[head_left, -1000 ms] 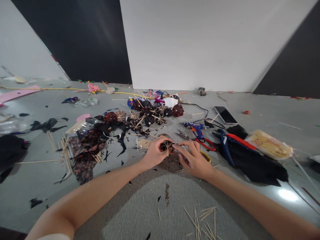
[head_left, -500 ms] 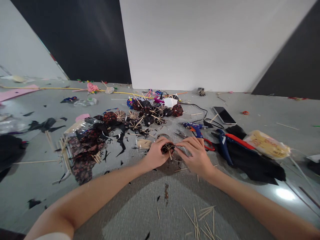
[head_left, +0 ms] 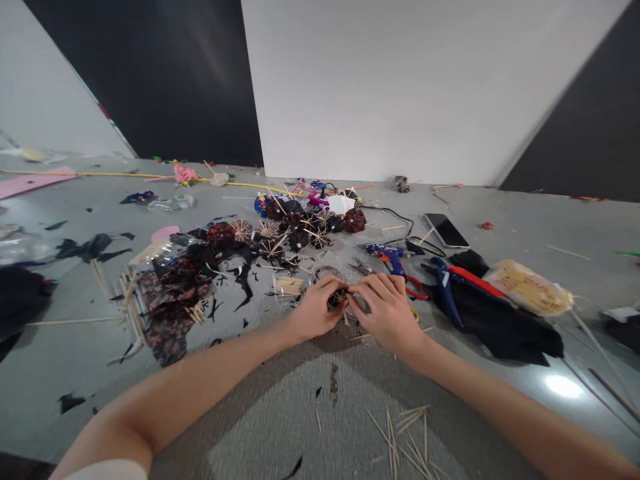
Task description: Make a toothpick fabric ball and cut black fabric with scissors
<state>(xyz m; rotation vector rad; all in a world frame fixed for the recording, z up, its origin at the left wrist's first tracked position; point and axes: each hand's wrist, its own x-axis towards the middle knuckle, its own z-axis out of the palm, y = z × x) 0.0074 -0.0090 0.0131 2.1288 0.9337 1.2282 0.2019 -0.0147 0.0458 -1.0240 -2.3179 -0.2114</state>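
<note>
My left hand (head_left: 314, 311) and my right hand (head_left: 386, 312) meet at the middle of the grey table (head_left: 280, 427). Between their fingertips sits a small dark paper umbrella (head_left: 338, 298) with thin wooden ribs. Both hands pinch it, fingers curled around it, so most of it is hidden. Just behind the hands lies a clear round ring (head_left: 327, 273). A cluster of finished small umbrellas (head_left: 295, 230) lies farther back.
A blue glue gun (head_left: 393, 257), red-handled scissors (head_left: 417, 287) and a phone (head_left: 446, 231) lie to the right, beside black cloth (head_left: 500, 323) and a yellow packet (head_left: 530, 287). Floral fabric and sticks (head_left: 167, 300) lie left. Loose toothpicks (head_left: 405, 437) lie near me.
My right hand has slid left and closed in over the umbrella, which now shows less between the fingers. The left hand stays almost in place.
</note>
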